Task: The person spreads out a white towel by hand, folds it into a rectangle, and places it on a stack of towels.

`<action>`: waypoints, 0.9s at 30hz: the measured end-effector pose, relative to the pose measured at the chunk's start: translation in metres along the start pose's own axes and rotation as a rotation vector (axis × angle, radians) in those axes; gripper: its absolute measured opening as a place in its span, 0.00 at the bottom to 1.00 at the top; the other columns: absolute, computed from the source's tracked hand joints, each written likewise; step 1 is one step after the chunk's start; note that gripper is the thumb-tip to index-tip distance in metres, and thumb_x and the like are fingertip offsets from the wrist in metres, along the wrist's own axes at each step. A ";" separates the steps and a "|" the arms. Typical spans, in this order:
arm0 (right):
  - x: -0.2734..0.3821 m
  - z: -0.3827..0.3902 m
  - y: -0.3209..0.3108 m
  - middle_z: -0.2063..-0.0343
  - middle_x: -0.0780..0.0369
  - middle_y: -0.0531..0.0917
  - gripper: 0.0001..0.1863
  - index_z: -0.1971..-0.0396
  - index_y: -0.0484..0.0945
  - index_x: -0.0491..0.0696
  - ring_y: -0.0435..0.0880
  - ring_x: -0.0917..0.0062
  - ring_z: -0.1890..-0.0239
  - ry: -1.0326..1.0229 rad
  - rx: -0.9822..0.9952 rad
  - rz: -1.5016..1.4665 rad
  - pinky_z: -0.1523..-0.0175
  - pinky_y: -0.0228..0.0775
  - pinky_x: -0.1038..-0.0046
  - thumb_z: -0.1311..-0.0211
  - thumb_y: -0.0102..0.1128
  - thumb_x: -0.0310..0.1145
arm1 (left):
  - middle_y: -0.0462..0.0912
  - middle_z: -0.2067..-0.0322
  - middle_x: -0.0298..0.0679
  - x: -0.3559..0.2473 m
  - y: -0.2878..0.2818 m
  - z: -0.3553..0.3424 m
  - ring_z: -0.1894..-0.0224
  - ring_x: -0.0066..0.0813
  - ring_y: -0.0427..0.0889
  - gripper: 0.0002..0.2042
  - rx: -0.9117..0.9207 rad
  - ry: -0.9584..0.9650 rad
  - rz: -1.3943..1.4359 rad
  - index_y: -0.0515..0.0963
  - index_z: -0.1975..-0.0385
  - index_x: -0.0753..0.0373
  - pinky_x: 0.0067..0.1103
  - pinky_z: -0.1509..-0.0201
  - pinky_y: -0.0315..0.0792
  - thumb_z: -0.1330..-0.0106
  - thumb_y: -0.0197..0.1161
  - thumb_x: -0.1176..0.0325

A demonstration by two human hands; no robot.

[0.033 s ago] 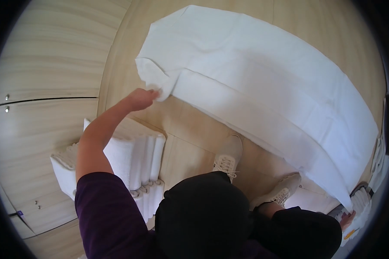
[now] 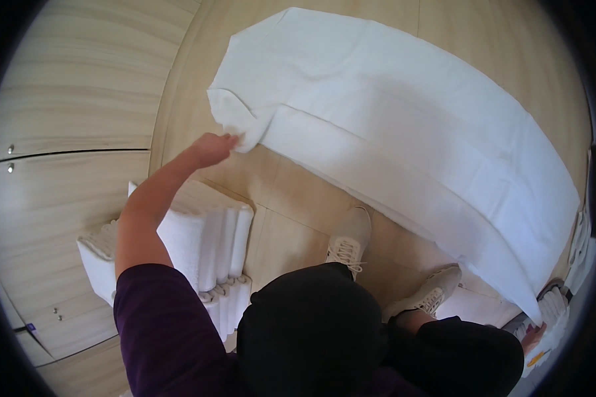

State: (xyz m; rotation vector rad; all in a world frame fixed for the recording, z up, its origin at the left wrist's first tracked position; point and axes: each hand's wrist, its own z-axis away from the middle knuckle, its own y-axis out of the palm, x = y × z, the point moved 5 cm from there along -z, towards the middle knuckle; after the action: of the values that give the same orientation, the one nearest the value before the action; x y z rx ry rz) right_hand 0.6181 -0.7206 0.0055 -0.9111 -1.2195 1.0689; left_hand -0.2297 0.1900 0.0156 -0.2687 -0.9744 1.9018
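Note:
A large white cloth [image 2: 404, 99] lies spread on the floor in front of me, with a long strip folded back along its near side. At its left end a corner is turned over, and my left hand [image 2: 213, 149] pinches the edge there. Far to the lower right, my right hand [image 2: 531, 337] is at the cloth's other end, its fingers closed on the tapering corner; my knee and the picture's rim partly hide this hand. Between the two hands the near edge runs in a long slanting line past my shoes [image 2: 351, 235].
Folded white towels [image 2: 208, 231] stand in stacks on the left, under my left forearm. Pale wooden cabinet doors [image 2: 73, 218] with small round knobs line the left side. More white fabric [image 2: 579, 248] and a small yellow item [image 2: 536, 359] are at the right edge.
My left hand has shifted very slightly left, drawing the pinched edge a little with it. The right hand and the rest of the cloth look unmoved.

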 end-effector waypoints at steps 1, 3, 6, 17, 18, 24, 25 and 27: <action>0.000 -0.009 -0.007 0.53 0.47 0.83 0.20 0.34 0.68 0.45 0.88 0.63 0.56 -0.072 -0.065 -0.015 0.56 0.82 0.67 0.22 0.43 0.29 | 0.82 0.55 0.51 0.013 -0.001 0.003 0.60 0.55 0.84 0.21 -0.042 -0.010 -0.009 0.70 0.42 0.56 0.43 0.57 0.79 0.36 0.57 0.71; -0.011 -0.026 -0.010 0.53 0.49 0.84 0.21 0.33 0.67 0.46 0.88 0.64 0.55 -0.082 -0.076 -0.193 0.53 0.83 0.66 0.20 0.43 0.33 | 0.83 0.53 0.52 0.046 0.000 0.014 0.58 0.55 0.83 0.21 -0.085 -0.028 -0.018 0.72 0.43 0.57 0.43 0.55 0.79 0.37 0.57 0.72; -0.028 -0.042 -0.013 0.53 0.51 0.84 0.20 0.34 0.69 0.46 0.87 0.66 0.54 -0.124 -0.138 -0.336 0.53 0.83 0.67 0.20 0.45 0.34 | 0.82 0.58 0.48 0.082 0.002 0.037 0.60 0.54 0.84 0.09 -0.270 0.105 -0.123 0.77 0.58 0.59 0.44 0.57 0.79 0.38 0.59 0.73; -0.127 0.039 -0.060 0.62 0.64 0.81 0.14 0.46 0.78 0.48 0.79 0.79 0.65 0.152 0.022 -0.830 0.60 0.73 0.77 0.29 0.52 0.26 | 0.86 0.59 0.51 0.198 0.020 0.156 0.58 0.50 0.86 0.16 -0.650 -0.738 0.207 0.86 0.55 0.60 0.36 0.57 0.81 0.40 0.54 0.75; -0.131 0.057 -0.062 0.63 0.64 0.80 0.14 0.47 0.79 0.47 0.78 0.79 0.66 0.150 0.018 -0.727 0.60 0.72 0.76 0.29 0.52 0.25 | 0.86 0.65 0.44 0.212 0.037 0.165 0.70 0.36 0.86 0.18 -0.627 -0.868 0.581 0.86 0.55 0.60 0.30 0.72 0.80 0.40 0.52 0.78; -0.059 0.128 -0.092 0.72 0.64 0.79 0.12 0.56 0.81 0.45 0.75 0.80 0.69 -0.249 0.029 -0.011 0.64 0.69 0.75 0.34 0.51 0.22 | 0.85 0.51 0.42 0.265 0.089 0.172 0.54 0.36 0.87 0.17 -0.965 -0.891 1.624 0.81 0.44 0.62 0.31 0.54 0.86 0.27 0.48 0.76; -0.042 0.124 -0.094 0.72 0.64 0.79 0.12 0.55 0.80 0.45 0.76 0.80 0.69 -0.213 0.012 0.025 0.64 0.70 0.74 0.34 0.50 0.22 | 0.84 0.50 0.43 0.272 0.093 0.169 0.51 0.38 0.86 0.18 -0.979 -0.775 1.709 0.80 0.43 0.62 0.33 0.49 0.84 0.26 0.47 0.77; -0.006 0.110 -0.091 0.73 0.62 0.79 0.13 0.54 0.80 0.45 0.77 0.77 0.69 -0.248 -0.054 0.029 0.64 0.71 0.73 0.34 0.49 0.23 | 0.84 0.49 0.43 0.289 0.108 0.169 0.47 0.40 0.84 0.16 -1.038 -0.858 1.838 0.78 0.43 0.64 0.34 0.44 0.82 0.26 0.49 0.76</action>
State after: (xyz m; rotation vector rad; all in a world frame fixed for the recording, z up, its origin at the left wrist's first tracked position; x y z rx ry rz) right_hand 0.5219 -0.7526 0.1062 -0.8569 -1.4486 1.2034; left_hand -0.5451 0.3160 0.1082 -1.3882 -2.9519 2.8226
